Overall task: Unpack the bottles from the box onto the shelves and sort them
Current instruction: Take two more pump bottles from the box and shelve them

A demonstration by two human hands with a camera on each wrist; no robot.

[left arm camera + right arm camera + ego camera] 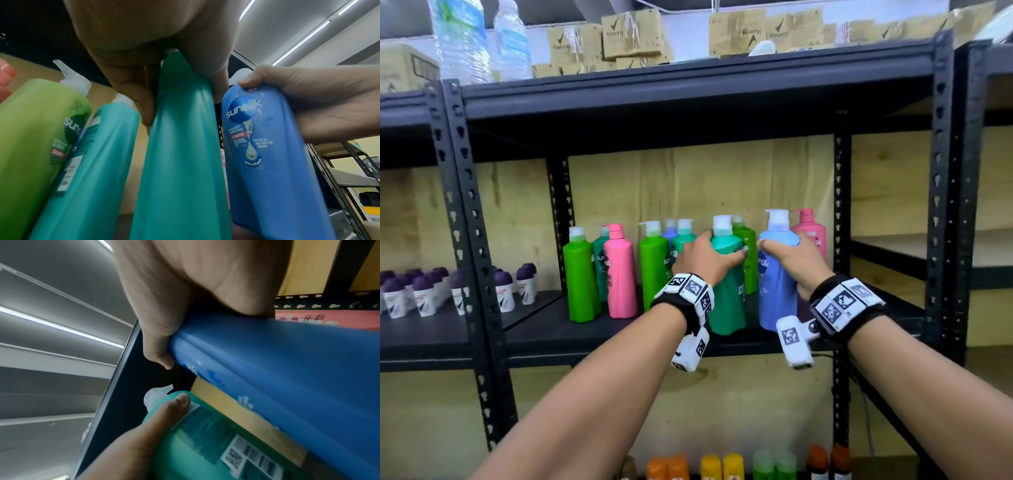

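Note:
On the black middle shelf (619, 329) stand pump bottles in green, teal, pink and blue. My left hand (705, 257) grips the shoulder of a teal bottle (727, 301), seen close in the left wrist view as the teal bottle (180, 154) with thumb and fingers either side. My right hand (791, 257) grips a blue bottle (777, 291) near its top; the right wrist view shows this blue bottle (277, 369) in my palm. Both bottles stand upright at the shelf's front right. A pink bottle (813, 236) stands behind the blue one. The box is not in view.
Further left stand a green bottle (580, 281), a pink bottle (621, 274) and another green bottle (654, 267). Purple-capped roll-ons (424, 291) fill the left shelf bay. Cartons and water bottles (462, 37) sit on top. Smaller coloured bottles (722, 466) line the shelf below.

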